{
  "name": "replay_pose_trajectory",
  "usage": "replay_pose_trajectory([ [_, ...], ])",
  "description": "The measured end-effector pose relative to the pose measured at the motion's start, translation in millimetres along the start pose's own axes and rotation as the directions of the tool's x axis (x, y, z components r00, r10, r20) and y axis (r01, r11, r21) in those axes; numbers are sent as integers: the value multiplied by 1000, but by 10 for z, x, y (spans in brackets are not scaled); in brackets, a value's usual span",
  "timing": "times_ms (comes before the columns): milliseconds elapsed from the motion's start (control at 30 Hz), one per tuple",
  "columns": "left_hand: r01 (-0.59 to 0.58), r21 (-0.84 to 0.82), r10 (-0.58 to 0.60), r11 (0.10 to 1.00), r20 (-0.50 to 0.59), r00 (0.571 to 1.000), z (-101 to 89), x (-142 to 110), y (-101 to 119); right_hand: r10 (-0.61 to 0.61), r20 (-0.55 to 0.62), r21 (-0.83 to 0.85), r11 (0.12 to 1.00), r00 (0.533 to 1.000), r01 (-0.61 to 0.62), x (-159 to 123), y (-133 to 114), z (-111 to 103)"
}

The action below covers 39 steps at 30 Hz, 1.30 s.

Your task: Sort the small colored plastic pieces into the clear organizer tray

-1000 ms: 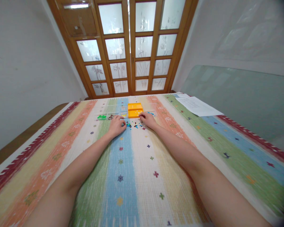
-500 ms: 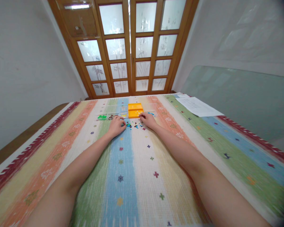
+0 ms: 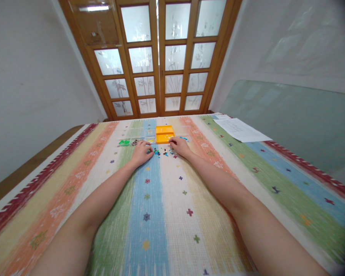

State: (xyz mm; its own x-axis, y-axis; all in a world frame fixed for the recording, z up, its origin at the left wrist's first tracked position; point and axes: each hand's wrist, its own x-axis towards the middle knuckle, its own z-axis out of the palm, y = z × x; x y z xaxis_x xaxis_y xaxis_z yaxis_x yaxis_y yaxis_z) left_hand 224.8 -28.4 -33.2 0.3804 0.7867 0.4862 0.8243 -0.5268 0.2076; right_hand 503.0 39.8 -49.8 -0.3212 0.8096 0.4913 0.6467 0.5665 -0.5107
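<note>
My left hand (image 3: pixel 142 154) rests on the cloth with curled fingers, thumb and forefinger close together, at the left edge of a scatter of small coloured pieces (image 3: pixel 165 153). Whatever it may hold is too small to see. At the front right corner of an open orange box (image 3: pixel 161 138), my right hand (image 3: pixel 180 147) is closed in a pinch. Anything between those fingertips cannot be made out. Behind my left hand stand clear compartments with green pieces (image 3: pixel 124 142), dark brown pieces (image 3: pixel 135 141) and yellow pieces (image 3: pixel 150 140). Blue pieces (image 3: pixel 184 138) lie behind my right hand.
A striped, patterned cloth (image 3: pixel 176 226) covers the table. White paper sheets (image 3: pixel 238 129) lie at the far right. Beyond the table's far edge are wooden doors with glass panes (image 3: pixel 174 57); a pale green panel (image 3: pixel 290 111) leans along the right wall.
</note>
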Motion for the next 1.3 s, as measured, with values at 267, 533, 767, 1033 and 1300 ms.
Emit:
replay_pose_trajectory([
  [267,-19,-11,19,1000,2,1000,5,6,11,-122,-2,-77,990,993,121,15,-7,-34],
  [533,19,-26,-21,999,-73,997,-12,12,-109,-223,120,-83,969,968,233,-25,-115,-94],
  [767,103,-60,-110,993,-121,987,-40,10,-313,-290,193,-110,943,937,315,-73,-347,-50],
  [1033,156,-54,-162,986,-142,977,-95,14,-420,-285,208,-185,928,936,324,-103,-484,88],
  [1300,239,-22,-239,971,-177,955,-67,20,-467,-247,254,-147,946,935,289,-105,-526,119],
])
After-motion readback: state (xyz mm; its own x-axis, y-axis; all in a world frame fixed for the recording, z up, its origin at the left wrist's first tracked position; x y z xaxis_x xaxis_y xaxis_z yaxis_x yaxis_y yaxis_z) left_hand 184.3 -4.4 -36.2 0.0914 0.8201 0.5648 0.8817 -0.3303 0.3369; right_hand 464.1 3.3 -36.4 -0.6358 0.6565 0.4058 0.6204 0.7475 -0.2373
